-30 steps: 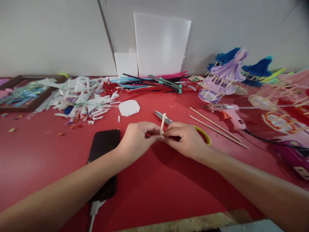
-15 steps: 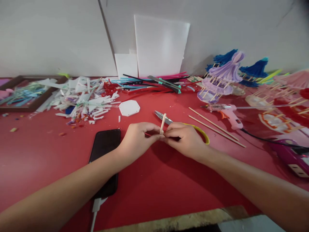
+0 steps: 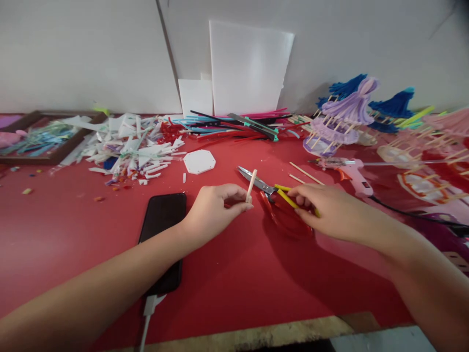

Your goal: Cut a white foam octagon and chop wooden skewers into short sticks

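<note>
Tabletop (image 3: 227,293), red and faintly shiny, lies under the scissors (image 3: 270,188). Left of the scissors, the left hand (image 3: 220,205) pinches a short wooden stick (image 3: 251,186), slightly tilted; at their right end, the right hand (image 3: 315,205) curls partly closed on the yellow handle (image 3: 287,198). Beyond the scissors lie 2 thin sticks (image 3: 308,174); farther back, white sheets (image 3: 251,68) lean against a grey wall (image 3: 88,58).

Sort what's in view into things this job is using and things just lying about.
Likely part of the job:
short wooden stick, held by the left hand
scissors, the right hand at the handle
long thin sticks beside the right hand

Seemingly just lying about:
black phone
pile of white scraps
box cutter
</note>
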Demonstrator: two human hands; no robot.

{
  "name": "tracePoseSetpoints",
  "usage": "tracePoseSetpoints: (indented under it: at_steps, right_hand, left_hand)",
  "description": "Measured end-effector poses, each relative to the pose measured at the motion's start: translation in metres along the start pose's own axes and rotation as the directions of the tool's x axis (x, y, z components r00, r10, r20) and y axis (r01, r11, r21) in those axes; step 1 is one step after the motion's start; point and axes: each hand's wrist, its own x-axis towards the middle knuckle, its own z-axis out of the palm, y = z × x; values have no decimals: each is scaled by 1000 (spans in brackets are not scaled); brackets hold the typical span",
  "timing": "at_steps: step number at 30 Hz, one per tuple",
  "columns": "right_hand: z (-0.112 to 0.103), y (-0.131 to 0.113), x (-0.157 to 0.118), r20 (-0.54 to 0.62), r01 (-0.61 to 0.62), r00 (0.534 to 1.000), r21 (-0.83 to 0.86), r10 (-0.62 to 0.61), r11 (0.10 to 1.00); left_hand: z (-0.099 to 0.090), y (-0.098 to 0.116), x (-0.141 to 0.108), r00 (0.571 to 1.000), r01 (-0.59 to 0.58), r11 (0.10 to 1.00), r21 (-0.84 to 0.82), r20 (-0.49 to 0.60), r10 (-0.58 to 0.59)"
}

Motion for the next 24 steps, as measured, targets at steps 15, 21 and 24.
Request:
tracePoseSetpoints:
  at_steps: [15,21,24]
  right_hand:
    - [6,-1,-1,-2,-121,992,-198,123,973]
    - [0,10,-15,-11,-214,977,-76,214,974]
    - [2,20,-26,-102,-208,974,-64,201,976]
  left_hand:
    - [-1,-6,-1,995,-90,995,31,32,89]
    - [-2,-4,1,990,-141,987,77,30,139]
    - [-3,-4,1,991,-134,988,77,39,131]
